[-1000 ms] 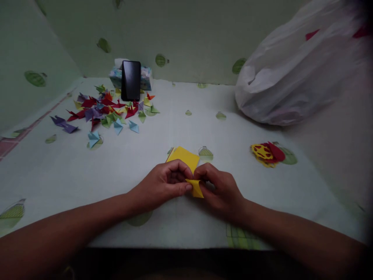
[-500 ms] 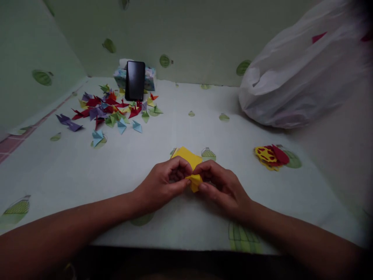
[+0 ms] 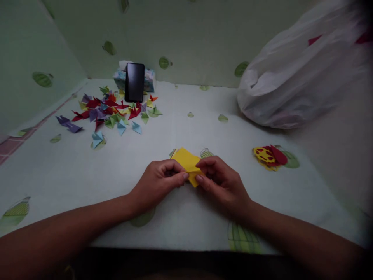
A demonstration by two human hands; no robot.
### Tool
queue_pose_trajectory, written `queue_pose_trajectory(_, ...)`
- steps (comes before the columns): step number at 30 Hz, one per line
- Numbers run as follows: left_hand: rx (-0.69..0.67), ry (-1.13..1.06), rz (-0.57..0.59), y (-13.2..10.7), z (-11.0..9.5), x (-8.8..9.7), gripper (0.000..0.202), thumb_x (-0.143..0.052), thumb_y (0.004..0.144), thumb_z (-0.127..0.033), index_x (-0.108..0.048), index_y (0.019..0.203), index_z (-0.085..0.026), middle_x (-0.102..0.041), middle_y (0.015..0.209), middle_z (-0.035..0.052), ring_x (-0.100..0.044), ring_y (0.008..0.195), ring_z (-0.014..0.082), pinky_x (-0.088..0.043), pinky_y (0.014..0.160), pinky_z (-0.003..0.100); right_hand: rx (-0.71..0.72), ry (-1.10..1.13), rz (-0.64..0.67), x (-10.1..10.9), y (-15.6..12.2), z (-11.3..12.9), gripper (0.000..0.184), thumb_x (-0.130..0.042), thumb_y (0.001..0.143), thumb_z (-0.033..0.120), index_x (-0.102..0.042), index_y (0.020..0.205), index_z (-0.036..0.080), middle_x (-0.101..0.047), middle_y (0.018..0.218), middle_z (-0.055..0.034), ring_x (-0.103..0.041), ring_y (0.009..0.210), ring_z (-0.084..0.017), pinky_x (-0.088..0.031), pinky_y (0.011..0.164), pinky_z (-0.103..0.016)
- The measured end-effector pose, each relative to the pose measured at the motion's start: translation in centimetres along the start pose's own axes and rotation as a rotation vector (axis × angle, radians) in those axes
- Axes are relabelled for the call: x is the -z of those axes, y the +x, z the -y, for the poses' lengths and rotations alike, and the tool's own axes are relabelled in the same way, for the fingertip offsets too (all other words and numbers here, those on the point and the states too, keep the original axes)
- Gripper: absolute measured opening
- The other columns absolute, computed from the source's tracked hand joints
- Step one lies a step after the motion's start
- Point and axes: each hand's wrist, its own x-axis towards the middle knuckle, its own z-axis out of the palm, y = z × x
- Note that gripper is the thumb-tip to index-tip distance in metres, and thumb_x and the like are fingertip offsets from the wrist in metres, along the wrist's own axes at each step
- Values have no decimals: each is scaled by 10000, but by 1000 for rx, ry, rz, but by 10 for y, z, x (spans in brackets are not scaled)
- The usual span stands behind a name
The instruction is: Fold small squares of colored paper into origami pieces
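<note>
Near the middle of the table, a small folded piece of yellow origami paper (image 3: 193, 179) is held between both hands. My left hand (image 3: 159, 179) pinches its left side with thumb and index finger. On its right side, my right hand (image 3: 223, 182) grips it between thumb and fingers. Just behind the folded piece lies a stack of yellow paper sheets (image 3: 183, 156), partly covered by the fingers. The exact folds of the held piece are too small to make out.
Folded paper cranes (image 3: 99, 113) in several colours lie at the back left. A black phone (image 3: 135, 83) leans on a tissue box (image 3: 149, 81). Yellow and red paper cut-outs (image 3: 265, 154) lie at right. Behind them rests a white plastic bag (image 3: 279, 89).
Both hands have drawn slightly apart, and the folded yellow paper between them looks flatter and more spread out. The cranes, phone and bag stay in place.
</note>
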Motion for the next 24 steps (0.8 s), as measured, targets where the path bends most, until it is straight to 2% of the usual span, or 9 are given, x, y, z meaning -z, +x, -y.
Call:
queue_pose_trajectory(5, 22, -58, 10, 2, -2, 0, 134, -641, 814, -253, -660, 753, -135, -588, 645, -17, -516, 635, 95, -418, 620, 219, -45, 122, -6, 0, 1, 0, 165, -586, 904, 219, -503, 1047, 223, -579, 778, 6, -573, 676, -124, -446, 567, -254)
queue_pose_trajectory(10, 7, -32, -45, 1, -2, 0, 133, -645, 816, -255, -668, 765, -134, -616, 666, -8, -538, 642, 96, -434, 629, 216, -35, 63, -71, 0, 1, 1, 105, -604, 886, 208, -507, 924, 219, -537, 778, 13, -529, 659, -113, -434, 569, -251)
queue_pose_trajectory(14, 0, -49, -101, 1, -2, -1, 130, -647, 817, -256, -672, 778, -135, -621, 642, -8, -548, 629, 94, -446, 615, 208, 9, -20, -106, 1, 3, 2, 99, -627, 869, 204, -528, 874, 201, -533, 777, 8, -513, 667, -114, -432, 588, -257)
queue_pose_trajectory(21, 14, -45, -74, 0, -1, -4, 126, -647, 814, -253, -690, 802, -135, -646, 670, 1, -571, 628, 91, -471, 620, 208, 182, -187, -147, 2, 5, 5, 85, -596, 871, 127, -557, 827, 189, -525, 792, -6, -511, 747, -138, -431, 655, -284)
queue_pose_trajectory(24, -1, -8, -111, -1, -1, -4, 129, -649, 814, -256, -692, 809, -135, -651, 666, 6, -578, 625, 98, -472, 612, 214, 210, -244, -195, 1, 4, 5, 103, -608, 860, 108, -570, 889, 198, -515, 787, 4, -505, 734, -133, -431, 663, -286)
